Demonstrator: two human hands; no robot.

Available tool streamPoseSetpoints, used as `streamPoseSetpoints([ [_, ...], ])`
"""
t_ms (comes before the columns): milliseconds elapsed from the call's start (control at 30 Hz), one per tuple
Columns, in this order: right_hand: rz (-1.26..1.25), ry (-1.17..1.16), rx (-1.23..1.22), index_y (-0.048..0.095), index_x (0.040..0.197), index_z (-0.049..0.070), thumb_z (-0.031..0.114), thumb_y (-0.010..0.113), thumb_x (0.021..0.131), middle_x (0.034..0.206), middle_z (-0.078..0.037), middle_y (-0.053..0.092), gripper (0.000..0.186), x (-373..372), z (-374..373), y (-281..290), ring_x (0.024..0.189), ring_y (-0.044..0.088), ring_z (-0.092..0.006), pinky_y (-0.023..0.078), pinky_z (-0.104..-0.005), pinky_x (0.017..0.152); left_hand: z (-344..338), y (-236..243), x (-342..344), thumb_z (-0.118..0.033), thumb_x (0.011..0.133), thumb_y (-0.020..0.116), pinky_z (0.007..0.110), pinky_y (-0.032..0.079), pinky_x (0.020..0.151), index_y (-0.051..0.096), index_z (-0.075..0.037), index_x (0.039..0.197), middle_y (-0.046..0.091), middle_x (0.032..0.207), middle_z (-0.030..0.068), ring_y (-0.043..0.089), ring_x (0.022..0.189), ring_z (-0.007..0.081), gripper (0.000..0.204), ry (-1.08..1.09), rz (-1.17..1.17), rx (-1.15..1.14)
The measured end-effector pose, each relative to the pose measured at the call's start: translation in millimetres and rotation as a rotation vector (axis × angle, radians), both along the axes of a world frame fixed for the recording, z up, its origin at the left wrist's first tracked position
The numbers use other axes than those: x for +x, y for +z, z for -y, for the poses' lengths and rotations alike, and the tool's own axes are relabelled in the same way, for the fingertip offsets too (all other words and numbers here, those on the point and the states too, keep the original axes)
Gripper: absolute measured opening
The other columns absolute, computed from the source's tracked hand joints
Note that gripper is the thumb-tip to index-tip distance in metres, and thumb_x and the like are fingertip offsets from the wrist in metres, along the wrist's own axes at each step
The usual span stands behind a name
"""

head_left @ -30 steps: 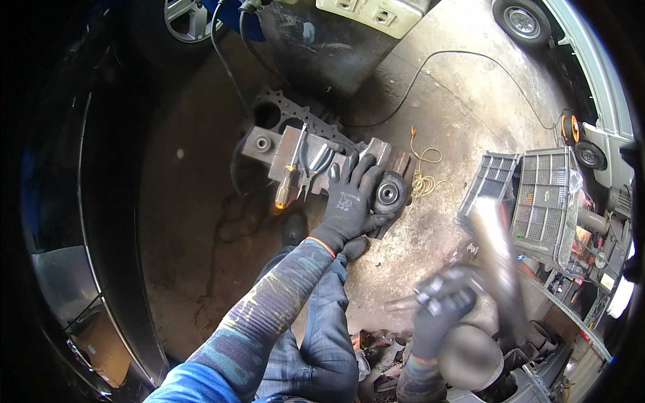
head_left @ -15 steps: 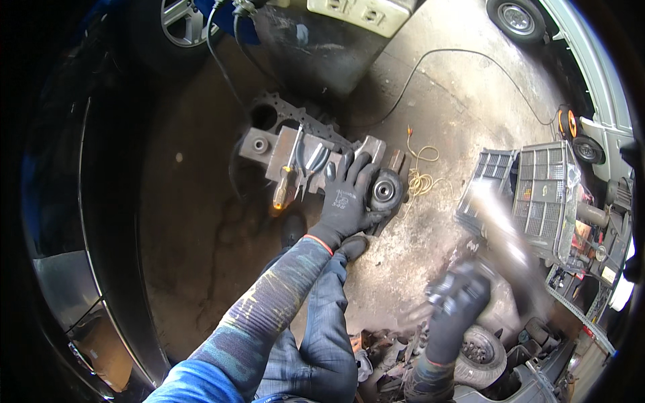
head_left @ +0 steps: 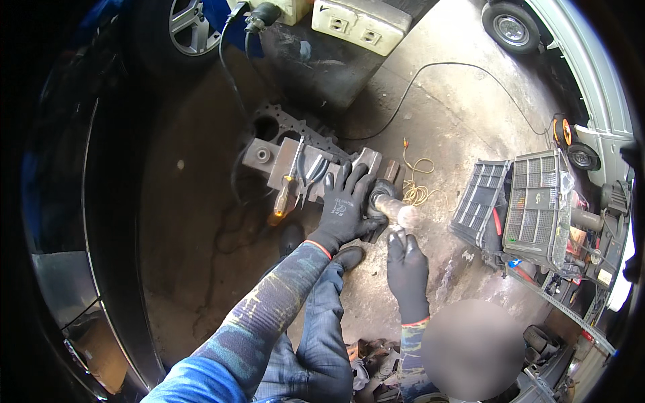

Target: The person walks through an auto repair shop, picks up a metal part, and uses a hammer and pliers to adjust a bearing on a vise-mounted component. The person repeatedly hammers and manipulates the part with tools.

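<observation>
My left hand [head_left: 342,218], in a dark glove, grips a round black part with a metal bore [head_left: 377,189] at the right end of a steel block [head_left: 282,168]. My right hand [head_left: 406,269] is closed on a hammer [head_left: 396,211], whose pale cylindrical head lies over that round part, hiding much of it. Left of my hands, a yellow-handled screwdriver [head_left: 284,195] and pliers [head_left: 309,178] rest on the block, which sits on a dark engine block [head_left: 290,119].
A dark car [head_left: 80,235] flanks my left; a pale vehicle [head_left: 598,80] stands right. Socket boxes [head_left: 356,27] top a dark cabinet. Grey crates [head_left: 534,201], a coiled yellow cord [head_left: 416,195] and metal parts lie around. A blurred circle [head_left: 470,346] obscures the lower right.
My right hand and the hammer have swung up and left from the lower right onto the round part. My left hand stays on that part.
</observation>
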State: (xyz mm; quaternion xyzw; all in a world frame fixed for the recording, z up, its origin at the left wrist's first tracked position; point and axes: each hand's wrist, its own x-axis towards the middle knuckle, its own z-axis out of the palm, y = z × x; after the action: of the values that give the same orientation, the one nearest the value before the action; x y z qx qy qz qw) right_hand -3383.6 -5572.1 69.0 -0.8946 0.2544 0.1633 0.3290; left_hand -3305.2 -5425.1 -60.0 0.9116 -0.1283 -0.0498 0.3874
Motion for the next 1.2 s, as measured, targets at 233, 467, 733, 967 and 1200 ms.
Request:
streamPoseSetpoints([
  [233,0.122,-0.324,0.316,0.065,0.107,-0.002,0.023,0.058,0.109,0.074,-0.005,0.061,0.026,-9,8,29,0.067,0.056,-0.0113,0.048,-0.0329,0.062,1,-3,0,-0.052,0.066,0.094,0.067,0.024,0.121,0.046,-0.015,0.153,0.041,0.161,0.0157,0.030,0.154,0.0459,0.107,-0.007,-0.024,0.005],
  [467,0.091,-0.326,0.282,0.064,0.108,-0.004,0.022,0.058,0.109,0.074,-0.005,0.060,0.027,-6,2,20,0.065,0.054,-0.0107,0.047,-0.0331,0.059,1,-3,0,-0.061,0.064,0.093,0.070,0.022,0.120,0.046,-0.014,0.153,0.041,0.160,0.0148,0.030,0.154,0.0445,0.111,0.002,-0.007,0.002],
  [733,0.189,-0.314,0.250,0.064,0.110,-0.006,0.020,0.059,0.108,0.068,-0.005,0.060,0.026,-10,-8,43,0.060,0.053,-0.0116,0.045,-0.0339,0.056,3,-6,-1,-0.060,0.064,0.092,0.069,0.023,0.120,0.044,-0.014,0.153,0.042,0.160,0.0143,0.031,0.153,0.0446,0.111,0.010,0.032,0.039],
  [967,-0.016,0.024,-0.079,0.062,0.108,0.002,0.041,0.060,0.104,0.093,-0.030,0.071,0.039,9,-9,-16,0.090,0.067,-0.0533,0.052,-0.0588,0.077,1,-3,4,-0.050,0.063,0.094,0.069,0.024,0.120,0.044,-0.016,0.154,0.043,0.159,0.0145,0.032,0.152,0.0461,0.109,0.005,0.017,-0.009],
  [1200,0.007,-0.055,0.064,0.065,0.108,-0.001,0.034,0.058,0.107,0.088,-0.025,0.072,0.035,7,-2,3,0.080,0.071,-0.0437,0.054,-0.0497,0.073,0,-1,1,-0.045,0.061,0.096,0.068,0.026,0.121,0.043,-0.015,0.154,0.041,0.160,0.0156,0.031,0.153,0.0478,0.111,0.001,-0.015,-0.007],
])
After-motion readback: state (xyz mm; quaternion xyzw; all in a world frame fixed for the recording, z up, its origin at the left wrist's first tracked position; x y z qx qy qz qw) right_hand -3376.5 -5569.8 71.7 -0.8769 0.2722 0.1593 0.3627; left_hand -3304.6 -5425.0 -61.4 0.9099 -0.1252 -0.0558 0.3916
